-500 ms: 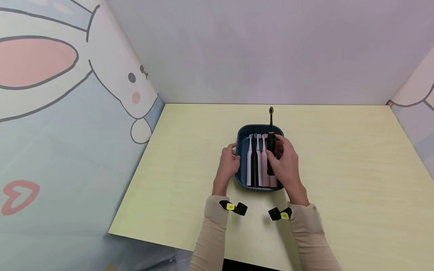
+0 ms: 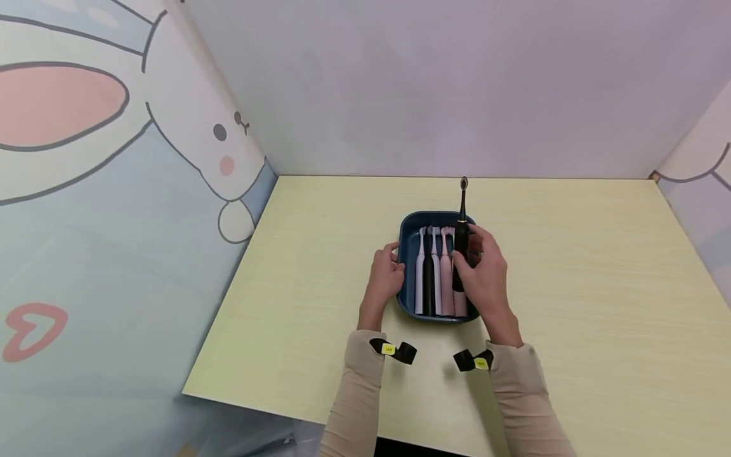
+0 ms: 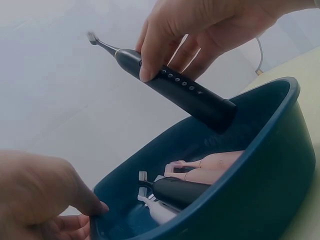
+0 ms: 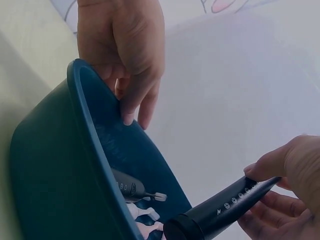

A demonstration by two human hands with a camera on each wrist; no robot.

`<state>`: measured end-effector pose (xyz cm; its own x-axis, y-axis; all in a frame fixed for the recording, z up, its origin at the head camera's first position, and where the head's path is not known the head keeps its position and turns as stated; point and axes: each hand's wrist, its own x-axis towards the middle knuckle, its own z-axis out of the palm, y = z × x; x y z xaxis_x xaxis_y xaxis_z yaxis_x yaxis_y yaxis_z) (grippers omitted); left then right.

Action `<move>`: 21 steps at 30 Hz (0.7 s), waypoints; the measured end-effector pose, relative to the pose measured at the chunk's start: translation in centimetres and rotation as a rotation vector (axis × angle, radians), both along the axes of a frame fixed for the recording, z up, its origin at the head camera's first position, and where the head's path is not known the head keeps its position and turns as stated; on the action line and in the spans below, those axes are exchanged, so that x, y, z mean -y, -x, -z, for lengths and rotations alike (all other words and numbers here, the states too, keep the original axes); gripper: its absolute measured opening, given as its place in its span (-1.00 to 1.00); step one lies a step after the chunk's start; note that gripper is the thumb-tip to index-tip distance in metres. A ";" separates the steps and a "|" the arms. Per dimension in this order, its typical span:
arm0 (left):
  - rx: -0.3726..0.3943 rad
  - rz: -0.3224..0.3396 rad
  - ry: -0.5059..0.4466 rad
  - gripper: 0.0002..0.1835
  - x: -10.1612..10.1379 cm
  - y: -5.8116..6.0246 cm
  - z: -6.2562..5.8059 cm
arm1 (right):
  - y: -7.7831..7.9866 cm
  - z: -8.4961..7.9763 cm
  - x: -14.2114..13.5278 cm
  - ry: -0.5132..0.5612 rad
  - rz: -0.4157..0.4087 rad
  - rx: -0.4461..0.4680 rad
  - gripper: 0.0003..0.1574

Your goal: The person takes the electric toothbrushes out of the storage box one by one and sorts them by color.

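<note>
My right hand holds a black electric toothbrush between thumb and fingers, over the right part of a dark blue basin. The brush head points away from me, toward the far edge of the table, and in the left wrist view the handle tilts, its base low near the rim. On the left side, my left hand grips the basin's rim, thumb on the inside. Side by side in the basin lie several electric toothbrushes: a white one, a black one and pink ones among them.
The basin stands on a pale yellow table. A plain light wall rises behind the table, and a wall with a cartoon rabbit is on the left.
My right hand has moved slightly to the right with the black toothbrush, uncovering more of the pink toothbrushes. The left hand has stayed on the rim.
</note>
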<state>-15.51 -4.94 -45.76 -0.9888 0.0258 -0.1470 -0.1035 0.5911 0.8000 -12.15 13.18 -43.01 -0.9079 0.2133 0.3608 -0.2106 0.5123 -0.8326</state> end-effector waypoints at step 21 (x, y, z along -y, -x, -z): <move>-0.003 0.008 -0.001 -0.49 -0.1 0.3 0.2 | 0.7 -0.4 -1.8 0.063 0.109 -0.095 -0.33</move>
